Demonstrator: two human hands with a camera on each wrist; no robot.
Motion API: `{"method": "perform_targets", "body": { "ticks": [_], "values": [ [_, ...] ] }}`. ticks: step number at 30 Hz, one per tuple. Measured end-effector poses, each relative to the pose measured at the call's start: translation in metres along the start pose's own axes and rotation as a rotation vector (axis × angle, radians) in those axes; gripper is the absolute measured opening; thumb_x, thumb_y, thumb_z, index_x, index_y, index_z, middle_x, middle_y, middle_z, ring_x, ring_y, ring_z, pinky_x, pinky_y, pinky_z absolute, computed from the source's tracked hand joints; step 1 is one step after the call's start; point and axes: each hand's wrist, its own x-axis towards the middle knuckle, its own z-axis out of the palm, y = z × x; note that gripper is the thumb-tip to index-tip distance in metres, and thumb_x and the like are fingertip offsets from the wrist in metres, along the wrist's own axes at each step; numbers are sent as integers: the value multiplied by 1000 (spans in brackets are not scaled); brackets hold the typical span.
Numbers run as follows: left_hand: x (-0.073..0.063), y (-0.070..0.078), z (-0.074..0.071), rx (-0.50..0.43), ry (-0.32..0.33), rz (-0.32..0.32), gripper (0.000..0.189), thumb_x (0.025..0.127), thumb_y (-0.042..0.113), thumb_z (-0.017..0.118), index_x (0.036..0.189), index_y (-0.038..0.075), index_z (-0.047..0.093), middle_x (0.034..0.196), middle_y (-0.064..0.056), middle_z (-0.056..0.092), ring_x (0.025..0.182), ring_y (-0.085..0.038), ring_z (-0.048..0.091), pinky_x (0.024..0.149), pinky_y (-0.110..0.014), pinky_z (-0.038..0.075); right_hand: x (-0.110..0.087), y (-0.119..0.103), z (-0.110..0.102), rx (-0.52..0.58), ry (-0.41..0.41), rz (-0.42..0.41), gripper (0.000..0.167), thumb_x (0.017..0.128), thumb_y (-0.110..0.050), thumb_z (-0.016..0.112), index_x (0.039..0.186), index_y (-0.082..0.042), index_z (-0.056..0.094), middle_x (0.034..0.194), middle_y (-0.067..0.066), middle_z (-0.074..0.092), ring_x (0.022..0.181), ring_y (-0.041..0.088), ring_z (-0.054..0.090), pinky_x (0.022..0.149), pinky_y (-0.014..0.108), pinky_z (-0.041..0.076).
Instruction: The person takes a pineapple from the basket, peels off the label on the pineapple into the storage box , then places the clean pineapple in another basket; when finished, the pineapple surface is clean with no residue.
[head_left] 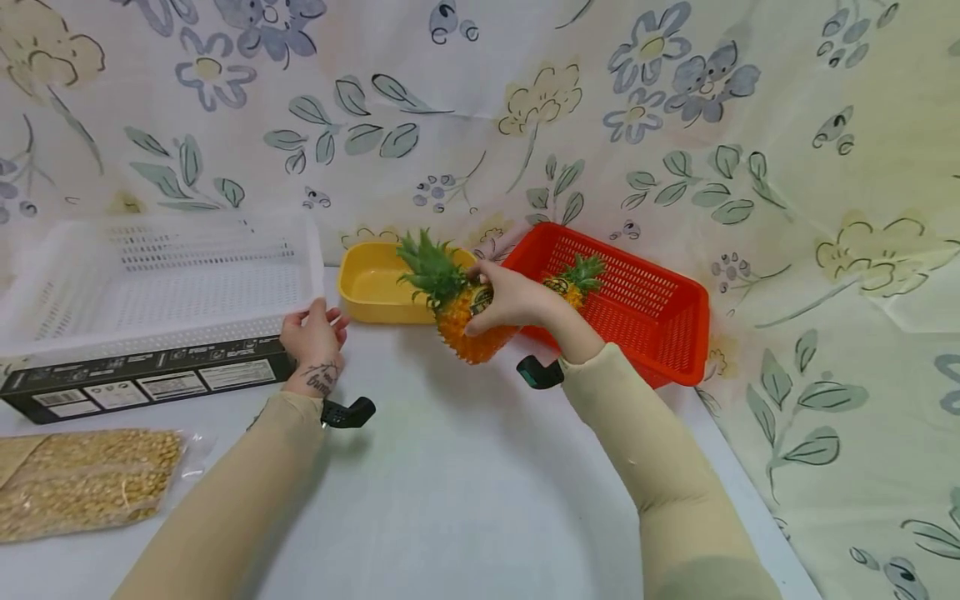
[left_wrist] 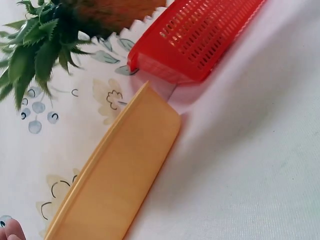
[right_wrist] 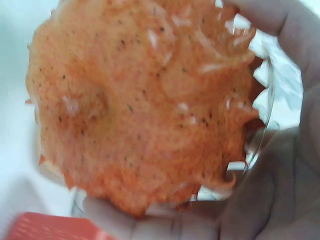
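Note:
My right hand (head_left: 517,296) grips an orange pineapple (head_left: 468,329) with a green leafy crown, held up in front of the yellow basin (head_left: 386,312). Its bumpy orange body fills much of the right wrist view, thumb and fingers curled around it. A second pineapple (head_left: 577,283) lies in the red basket (head_left: 678,333), partly hidden behind my right hand. With curled fingers, my left hand (head_left: 313,333) holds the front right corner of the white slotted basket (head_left: 202,325). Only a fingertip of that hand shows in the left wrist view.
A long black box (head_left: 150,375) lies along the front of the white basket. Nearer on the left is a clear bag of yellow kernels (head_left: 90,479). Flowered cloth (head_left: 480,125) hangs behind the white table (head_left: 465,500).

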Motion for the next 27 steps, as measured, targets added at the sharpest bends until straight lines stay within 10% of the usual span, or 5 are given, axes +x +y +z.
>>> {"method": "perform_targets", "body": {
  "ticks": [10,22,27],
  "values": [
    [0,-2,1,-2,16,18,16,91,31,55,100,20,47,83,1,62,58,-8,63,47,-16,46,4,20,46,-94,-285,-170,75,66,-16,81,129,-15,40,120,-2,49,110,15,48,83,27,51],
    [3,-5,5,0,31,18,15,92,29,55,96,18,45,81,-1,61,53,-7,61,44,-17,45,10,33,65,-258,-361,-152,79,64,-17,81,130,-24,39,123,-4,47,110,14,45,81,28,51],
    [-9,-4,3,169,-64,18,16,90,32,54,97,19,46,88,1,58,63,-6,56,46,-18,45,10,30,64,-225,-385,-129,80,66,-14,80,133,-23,38,125,-3,46,112,15,44,82,30,51]
  ]
}}
